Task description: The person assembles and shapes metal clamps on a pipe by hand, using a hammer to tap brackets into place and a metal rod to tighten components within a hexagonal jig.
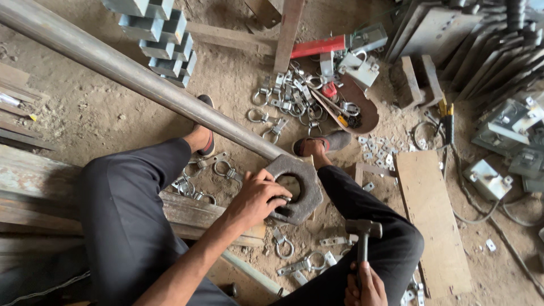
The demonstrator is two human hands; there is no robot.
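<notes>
**Hands at hexagonal plate, floor level**

Right hand point(366, 288), partly cut off at the frame edge, grips hammer point(362, 238). Left hand point(258, 197) grasps something small, hidden by fingers, inside hexagonal plate point(297, 190) at pipe point(141, 79) end, between 2 knees. Clamps point(289, 93) litter the floor.

Workshop floor, seen from above

A long pipe point(141, 79) runs from upper left down to a ring plate point(294, 190) between the knees; clamps point(294, 99) lie behind it, a board point(433, 215) to its right.
</notes>
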